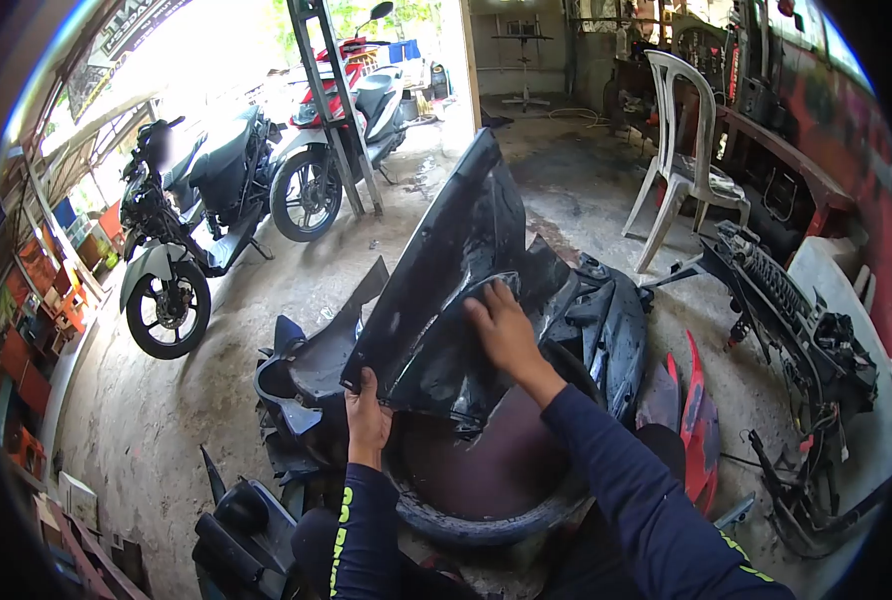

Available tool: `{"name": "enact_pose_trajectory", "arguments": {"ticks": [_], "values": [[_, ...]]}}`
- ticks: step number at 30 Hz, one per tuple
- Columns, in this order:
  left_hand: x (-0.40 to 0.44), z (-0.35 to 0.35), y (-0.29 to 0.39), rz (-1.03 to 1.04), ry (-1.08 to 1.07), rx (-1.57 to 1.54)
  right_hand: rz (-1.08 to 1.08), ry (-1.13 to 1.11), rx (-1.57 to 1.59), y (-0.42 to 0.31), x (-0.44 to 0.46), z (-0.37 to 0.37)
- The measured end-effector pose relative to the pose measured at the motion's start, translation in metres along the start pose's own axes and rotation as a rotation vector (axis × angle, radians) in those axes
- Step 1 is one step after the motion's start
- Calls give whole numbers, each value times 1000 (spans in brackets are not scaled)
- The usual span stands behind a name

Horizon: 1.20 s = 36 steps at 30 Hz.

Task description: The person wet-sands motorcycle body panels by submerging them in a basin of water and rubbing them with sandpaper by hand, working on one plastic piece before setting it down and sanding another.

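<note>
A large black body panel (436, 270) is tilted upright in front of me, its inner side towards the camera. My left hand (368, 420) grips its lower left corner, thumb on the near face. My right hand (504, 325) lies on the panel's right part with fingers spread; whether it touches anything small there cannot be made out. Beneath the panel is a round black basin (496, 525) with dark reddish liquid in it. Dark fairing pieces (311, 365) lie to the left of the basin, and more black parts (606, 330) lie to its right.
Two motorcycles, one dark (206, 200) and one red and white (311, 185), stand at the back left near a metal post (336, 100). A white plastic chair (681, 150) stands back right. A black frame (781, 320) and red panels (699, 430) are on the right.
</note>
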<state>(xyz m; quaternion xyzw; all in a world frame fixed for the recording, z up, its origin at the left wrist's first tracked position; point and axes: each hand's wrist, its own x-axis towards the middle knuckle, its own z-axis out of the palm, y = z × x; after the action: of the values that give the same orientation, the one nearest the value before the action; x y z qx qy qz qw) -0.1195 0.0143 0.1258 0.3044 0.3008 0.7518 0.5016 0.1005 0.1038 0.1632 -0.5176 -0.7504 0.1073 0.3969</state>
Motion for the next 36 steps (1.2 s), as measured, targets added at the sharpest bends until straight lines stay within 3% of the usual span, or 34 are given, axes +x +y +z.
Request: {"name": "enact_pose_trajectory", "arguments": {"ticks": [3,4,6,8,9,11,12,14,15,16,18,20,22,25,28,31,32,34,36], "values": [[0,-22,-9,-94,177,55,269,11,215,23,-12,13],[-1,-24,-13,-98,178,54,271,9,212,32,-24,10],[-1,-28,-23,-34,258,26,532,-190,302,57,-51,0],[-2,-49,-34,-54,266,17,753,-211,633,115,-82,22],[-3,-55,-38,-70,271,4,760,-214,635,130,-100,22],[-3,-60,-51,-66,324,3,970,-213,782,150,-128,25],[-5,-62,-57,-61,375,0,979,-220,784,151,-136,34],[-4,-73,-70,-91,400,-40,904,-41,515,150,-146,51],[-4,-84,-82,-120,382,-26,782,-96,252,157,-154,60],[-5,-87,-87,-148,362,-13,782,-104,253,153,-152,55],[-6,-86,-94,-124,397,19,936,-170,563,153,-146,45],[-10,-82,-92,-286,403,38,875,-187,534,153,-147,41],[-18,-92,-103,-412,415,115,795,-209,88,148,-145,39],[-29,-99,-119,-691,472,135,704,-212,-169,147,-144,39],[-41,-97,-136,-841,506,266,691,-216,-271,142,-145,39],[-57,-71,-155,-924,400,125,652,-205,-287,145,-148,42],[-66,-39,-144,-928,383,94,629,-180,-290,152,-150,46],[-69,-30,-163,-915,535,53,611,-162,-296,159,-151,53],[-63,-37,-168,-891,524,-12,590,-121,-258,163,-148,53]]}}
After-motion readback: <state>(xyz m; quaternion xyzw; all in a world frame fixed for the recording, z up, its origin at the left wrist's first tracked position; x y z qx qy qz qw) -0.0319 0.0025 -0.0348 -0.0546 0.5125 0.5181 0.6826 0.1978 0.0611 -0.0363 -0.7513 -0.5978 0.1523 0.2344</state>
